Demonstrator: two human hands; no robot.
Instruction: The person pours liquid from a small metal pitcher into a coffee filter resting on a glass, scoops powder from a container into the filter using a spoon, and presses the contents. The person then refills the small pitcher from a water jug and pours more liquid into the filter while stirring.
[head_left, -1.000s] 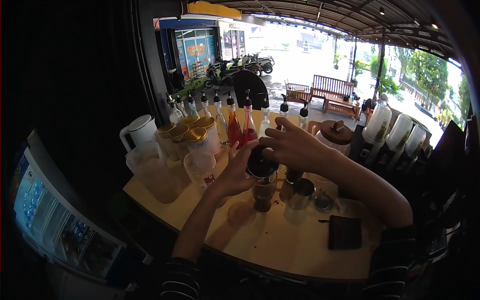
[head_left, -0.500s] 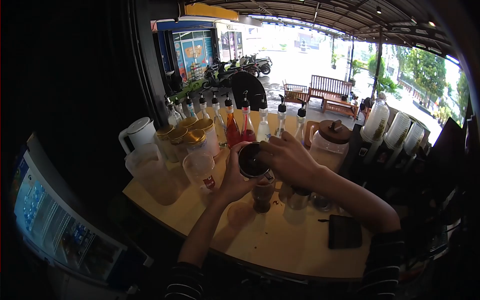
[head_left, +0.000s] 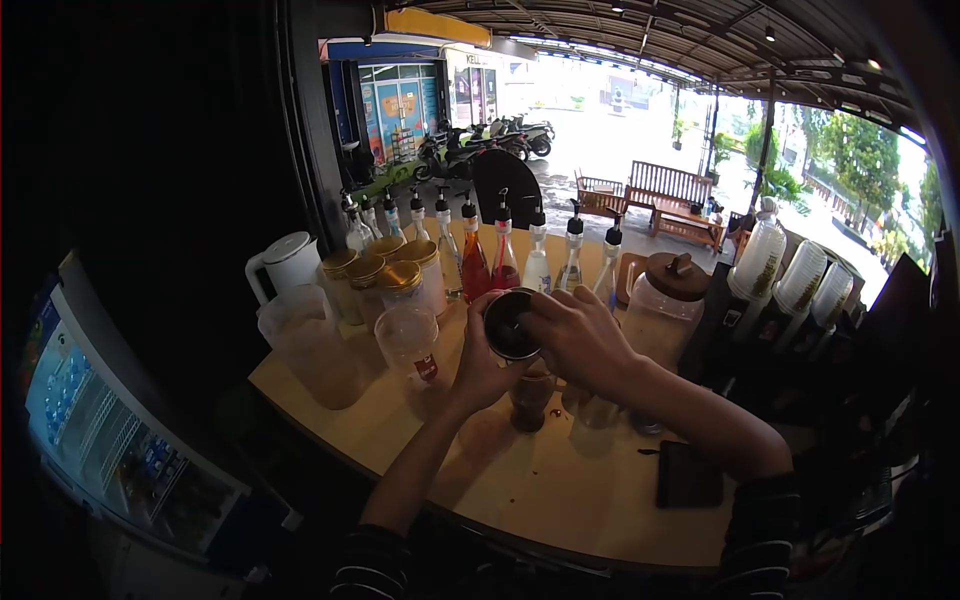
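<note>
Decent room along the near side of the worktop [head_left: 580, 500], easy pass left of the black square item [head_left: 690, 475]. Pump bottles [head_left: 505, 272] wall off the back tho, the lidded jar [head_left: 662, 310] blocks right, frosted pitcher [head_left: 303, 335] plus gold-lidded jars [head_left: 401, 277] crowd left. Held cup [head_left: 508, 322] and small glass [head_left: 530, 402] plug the middle.

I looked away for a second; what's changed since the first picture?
The cup in the left hand shifted left relative to the glass below. The right hand, at the cup's mouth, moved lower in view. No release shows; the glass and bottles stayed put.
</note>
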